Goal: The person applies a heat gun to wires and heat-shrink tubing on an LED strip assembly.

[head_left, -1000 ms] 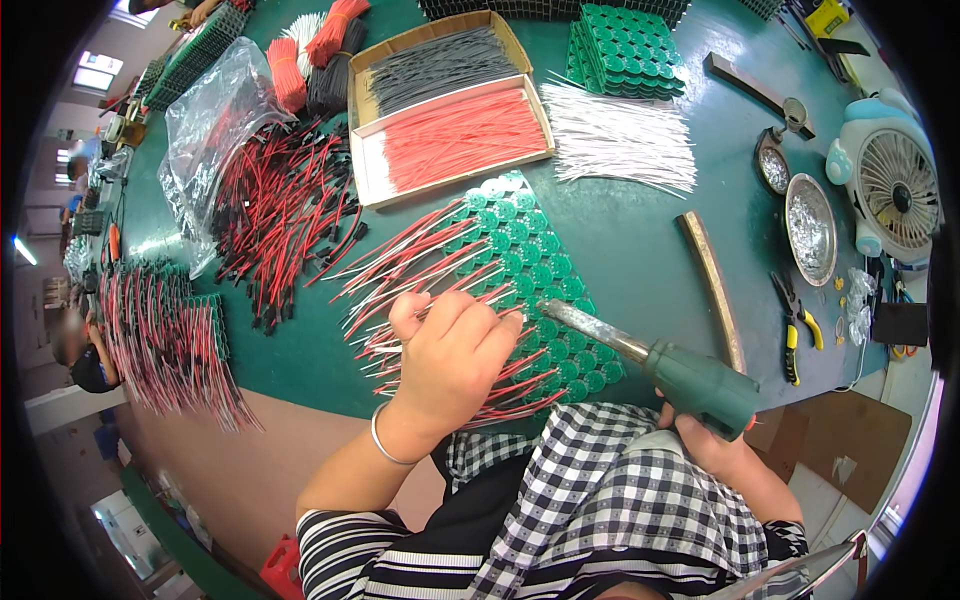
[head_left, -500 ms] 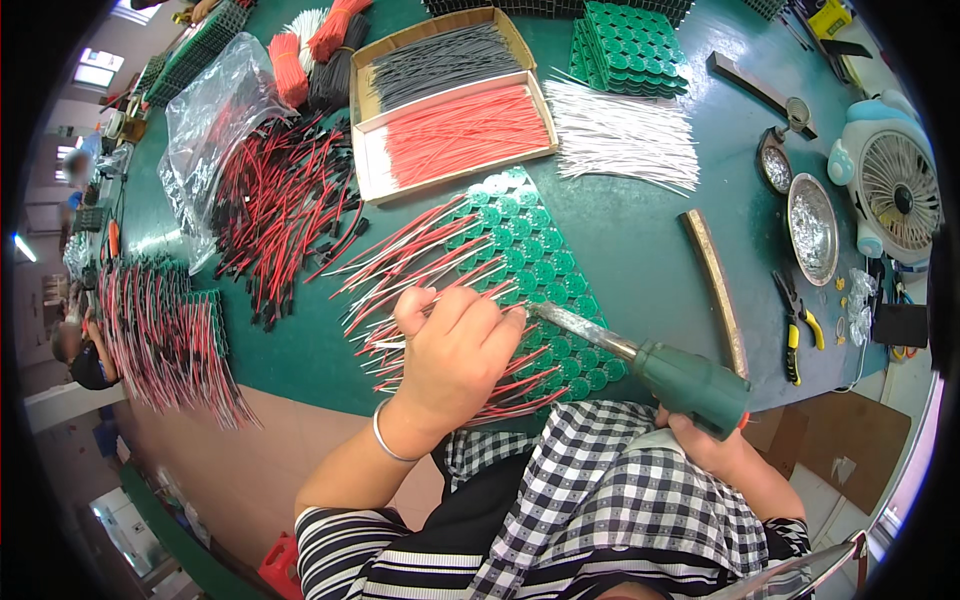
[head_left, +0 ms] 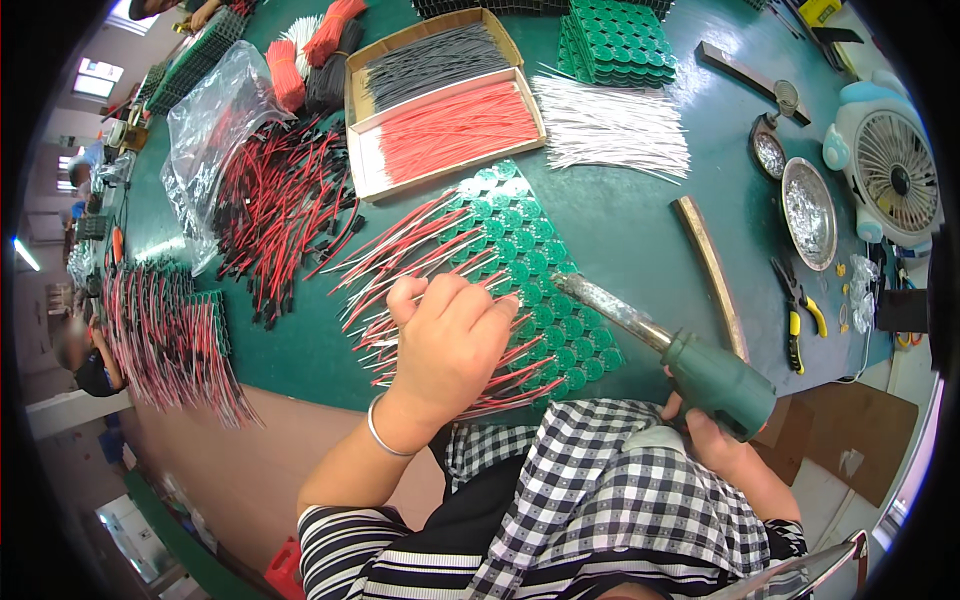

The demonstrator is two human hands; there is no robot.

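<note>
Checked cloth (head_left: 600, 470), black and white, at the table's near edge.

Right hand (head_left: 708, 437), low at the right: closed around the dark green handle of a soldering iron (head_left: 718, 385), metal barrel slanting up and to the left.

Left hand (head_left: 450, 335), silver bangle (head_left: 373, 428) at the wrist: fingers curled, grip narrow, above the wires. Whether a wire is pinched there cannot be told; the fingers cover it.

Green circuit-board panel (head_left: 568, 335), one, of round discs: flat on the green table (head_left: 640, 230), beside the left hand, the iron's tip over it. Red and white wires (head_left: 400, 245) fan leftward from it; discs toward its right edge stand bare.

Hazards, as judged: the tip lies close to the left fingertips — a slip of either hand could burn skin or scorch insulation. Crowded wires could snag under the wrist and pull a fresh joint loose.

Beyond, right: brass-coloured bar (head_left: 712, 270); yellow-handled pliers (head_left: 797, 315); oval metal dish (head_left: 808, 215); fan (head_left: 895, 165).

Beyond, left: wired panels (head_left: 170, 330); heap of red-and-black leads (head_left: 285, 215); clear bag (head_left: 210, 115).

Farthest: carton (head_left: 368, 160) of red wires, black ones behind; loose white wires (head_left: 612, 125); stacked green panels (head_left: 615, 42).
</note>
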